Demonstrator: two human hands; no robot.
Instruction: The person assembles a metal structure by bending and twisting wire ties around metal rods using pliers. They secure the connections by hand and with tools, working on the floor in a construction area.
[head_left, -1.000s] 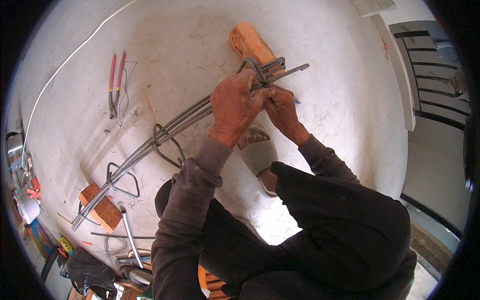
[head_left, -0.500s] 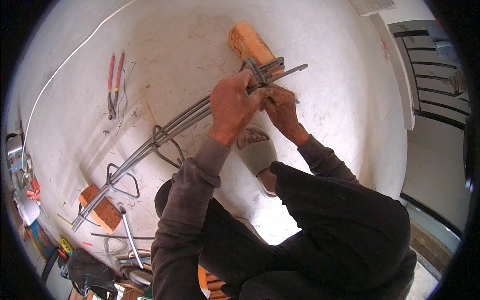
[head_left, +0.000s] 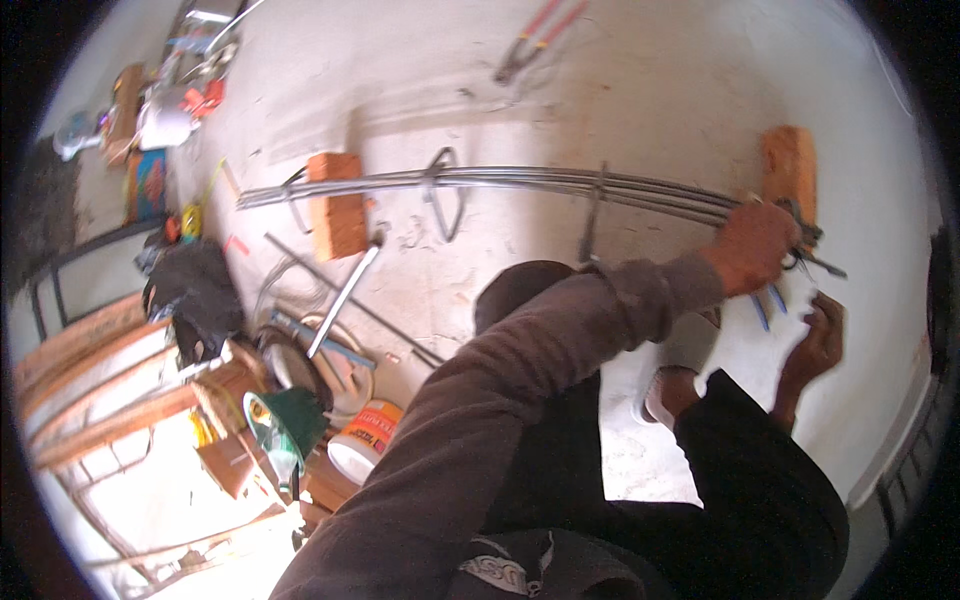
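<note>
A bundle of long thin steel rods (head_left: 520,178) runs across the floor, propped on an orange brick (head_left: 337,215) at its left end and another brick (head_left: 790,165) at its right. Bent steel stirrups (head_left: 447,200) hang around the rods at intervals. My left hand (head_left: 757,245) is closed around the rods near the right end, by the last stirrup. Below the rods and apart from them, my right hand (head_left: 820,340) is slightly blurred, its fingers curled together; anything in them is too small to make out. Two blue handles (head_left: 768,305) show between my hands.
Red-handled nippers (head_left: 540,42) lie beyond the rods. At the lower left are a white and orange bucket (head_left: 365,440), a black bag (head_left: 200,290), a metal tube (head_left: 345,300) and wooden pieces (head_left: 110,430). My sandalled foot (head_left: 685,345) is below the rods.
The view has swung left, showing more clutter there. My right hand has come away from the rods, down and to the right. My left hand stays at their right end.
</note>
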